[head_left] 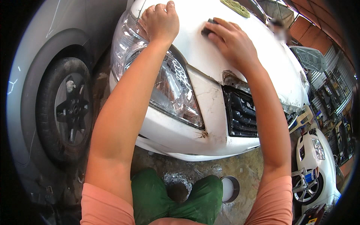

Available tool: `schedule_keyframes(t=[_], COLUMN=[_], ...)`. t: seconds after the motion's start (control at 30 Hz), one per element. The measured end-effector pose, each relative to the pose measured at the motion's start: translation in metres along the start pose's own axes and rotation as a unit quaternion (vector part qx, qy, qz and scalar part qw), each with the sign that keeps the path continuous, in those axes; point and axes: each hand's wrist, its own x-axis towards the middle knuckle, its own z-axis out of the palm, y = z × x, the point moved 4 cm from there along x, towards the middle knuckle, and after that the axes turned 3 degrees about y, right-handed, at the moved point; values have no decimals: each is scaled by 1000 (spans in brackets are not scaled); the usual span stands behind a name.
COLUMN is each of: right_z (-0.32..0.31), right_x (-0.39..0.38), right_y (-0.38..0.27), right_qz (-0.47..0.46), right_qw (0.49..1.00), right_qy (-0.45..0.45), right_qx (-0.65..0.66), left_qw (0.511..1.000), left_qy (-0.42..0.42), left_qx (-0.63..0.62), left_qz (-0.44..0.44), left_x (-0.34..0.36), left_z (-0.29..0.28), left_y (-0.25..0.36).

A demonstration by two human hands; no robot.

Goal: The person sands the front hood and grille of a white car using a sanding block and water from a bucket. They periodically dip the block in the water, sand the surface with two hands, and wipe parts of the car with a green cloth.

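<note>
Dark block (pixel 205 32) noted on the white hood (pixel 197 50), beneath the fingers of my right hand (pixel 228 35). My right hand is closed over it, thumb along the near side and fingers laid across the top, so part of its outline is covered. Relation of note: the block lies to the left of my right palm, at the fingertip end, its long axis appearing to slant from lower left to upper right as far as the covering fingers let me judge. My right hand is the nearer one; my left hand (pixel 160 23) is well apart to the left, fingers curled down at the hood's edge above the headlamp (pixel 174 88). Nothing shows in the left hand, but its underside is hidden and I cannot tell whether it grips anything. Materials: hood smooth, broadly curved, matt to softly glossy; headlamp lens clear, tapering to a point, with bright crinkled reflections; grille (pixel 242 114) black, with horizontal slats; bumper (pixel 212 99) white, with fine cracks and brown staining. Further observed: a crumpled green cloth (pixel 236 7) on the hood beyond my right hand, and a round bucket (pixel 236 184) of whitish liquid on the stained floor (pixel 245 165).
</note>
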Motion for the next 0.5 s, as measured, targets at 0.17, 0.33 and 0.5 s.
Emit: schedule_keyframes(t=[0.17, 0.33, 0.5], right_z=[3, 6, -3], right_x=[-46, -10, -36], right_y=[-73, -14, -45], right_qz=[-72, 2, 16], right_qw=[997, 1000, 999], right_qy=[-19, -19, 40], right_qx=[-27, -10, -18], left_qw=[995, 999, 997], left_qy=[90, 30, 33], left_qx=[16, 25, 56], left_qz=[48, 17, 42], left_x=[12, 4, 14], left_z=[2, 11, -4], left_y=[-20, -7, -18])
